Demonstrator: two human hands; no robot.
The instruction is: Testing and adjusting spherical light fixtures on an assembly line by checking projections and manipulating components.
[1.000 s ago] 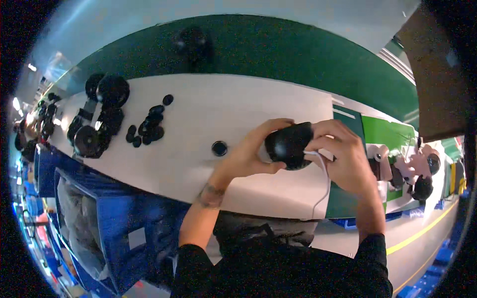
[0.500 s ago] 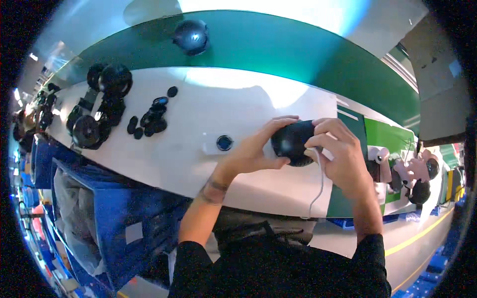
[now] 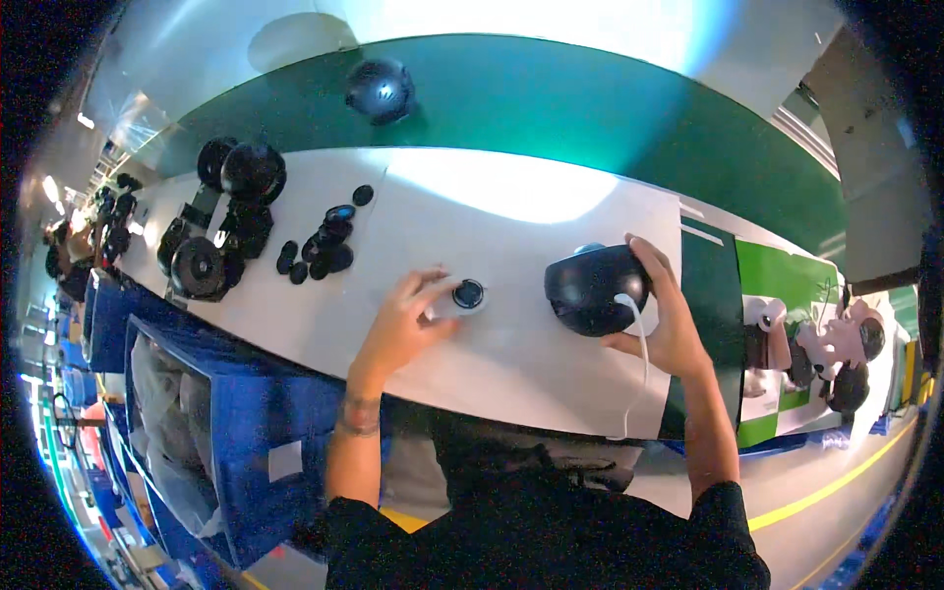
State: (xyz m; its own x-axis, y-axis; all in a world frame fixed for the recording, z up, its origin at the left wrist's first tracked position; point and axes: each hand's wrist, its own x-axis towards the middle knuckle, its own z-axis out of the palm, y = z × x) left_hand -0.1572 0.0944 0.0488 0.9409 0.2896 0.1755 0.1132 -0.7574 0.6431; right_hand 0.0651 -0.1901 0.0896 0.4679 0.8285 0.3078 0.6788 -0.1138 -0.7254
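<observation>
A glossy black rounded housing (image 3: 593, 290) rests on or just above the white tabletop; I cannot tell which. My right hand (image 3: 677, 320) grips its right side, fingers at the back and thumb at the front. From its lower right a white cable (image 3: 644, 369) hangs toward the table's front edge. My left hand (image 3: 405, 323) is around the near left of a small pale piece with a dark, ringed round top (image 3: 469, 293). Its fingers are apart, slightly blurred, and close to that piece; whether they touch it cannot be made out.
Several small black discs (image 3: 329, 236) lie left of my left hand, with larger black round parts (image 3: 202, 267) beyond. Another black rounded housing (image 3: 381, 91) stands on the green back strip. White devices (image 3: 772, 320) sit at the right. A blue bin (image 3: 265, 393) stands at the front left.
My left hand has let go of the black housing and moved left to the small ringed piece. My right hand keeps the housing, now turned with its cable side toward me.
</observation>
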